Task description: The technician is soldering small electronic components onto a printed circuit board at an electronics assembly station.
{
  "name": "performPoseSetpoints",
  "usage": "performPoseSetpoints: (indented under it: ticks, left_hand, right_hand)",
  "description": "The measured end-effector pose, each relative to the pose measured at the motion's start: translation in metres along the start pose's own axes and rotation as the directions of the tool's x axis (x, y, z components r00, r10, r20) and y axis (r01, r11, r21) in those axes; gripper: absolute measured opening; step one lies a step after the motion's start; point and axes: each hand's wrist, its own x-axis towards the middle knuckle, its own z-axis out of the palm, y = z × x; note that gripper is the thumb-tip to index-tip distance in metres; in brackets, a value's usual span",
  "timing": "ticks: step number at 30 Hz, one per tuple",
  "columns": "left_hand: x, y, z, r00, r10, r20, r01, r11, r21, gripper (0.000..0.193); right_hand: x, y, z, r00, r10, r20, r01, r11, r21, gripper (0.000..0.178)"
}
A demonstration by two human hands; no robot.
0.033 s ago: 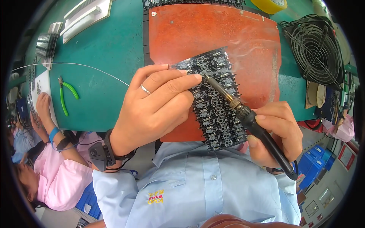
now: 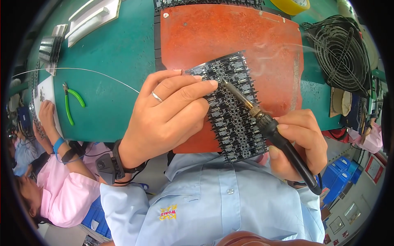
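Note:
My right hand grips a soldering iron by its black handle, the metal tip pointing up and left. That tip is at the upper part of a black circuit board panel, packed with rows of small components. Close to the tip, the pinched fingers of my left hand hold a thin solder wire, which trails off to the left. The wire's end is hidden by my fingertips. The panel lies at a slant on an orange-red mat; my left hand covers its upper left corner.
A black fan with a wire guard stands at the right, thin smoke drifting toward it. Green-handled cutters lie left on the green table. Yellow tape sits at the back. A co-worker's hand works at far left.
The soldering iron's tip has shifted slightly to the right. The smoke now trails further toward the fan. My left hand looks the same.

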Motion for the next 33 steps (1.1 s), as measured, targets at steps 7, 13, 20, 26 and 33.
performPoseSetpoints:
  ticks: [7, 13, 20, 26, 33]
  left_hand:
    - [0.001, 0.000, -0.001, 1.000, -0.011, 0.004, 0.011, 1.000, 0.001, 0.016]
    - [-0.001, 0.001, -0.003, 1.000, -0.013, 0.027, 0.013, 1.000, -0.021, 0.018]
    - [-0.002, 0.004, -0.010, 0.998, -0.019, -0.061, 0.014, 0.997, -0.072, 0.020]
    - [-0.008, 0.012, -0.017, 0.979, -0.172, -0.104, 0.160, 0.980, -0.117, 0.022]
    - [-0.003, 0.015, -0.014, 0.977, -0.168, -0.132, 0.156, 0.983, -0.096, 0.021]
  right_hand:
    - [-0.002, 0.004, -0.003, 0.999, -0.015, -0.046, 0.014, 1.000, -0.009, 0.037]
    - [-0.003, 0.006, -0.003, 0.998, -0.018, -0.066, 0.018, 1.000, 0.010, 0.035]
    - [-0.013, 0.006, -0.008, 0.996, 0.000, -0.094, 0.004, 0.999, 0.043, 0.034]
    - [-0.022, 0.006, -0.004, 0.998, -0.006, -0.059, 0.010, 0.998, 0.065, 0.034]
    - [-0.023, 0.005, 0.000, 1.000, 0.006, -0.007, -0.006, 1.000, 0.030, 0.031]
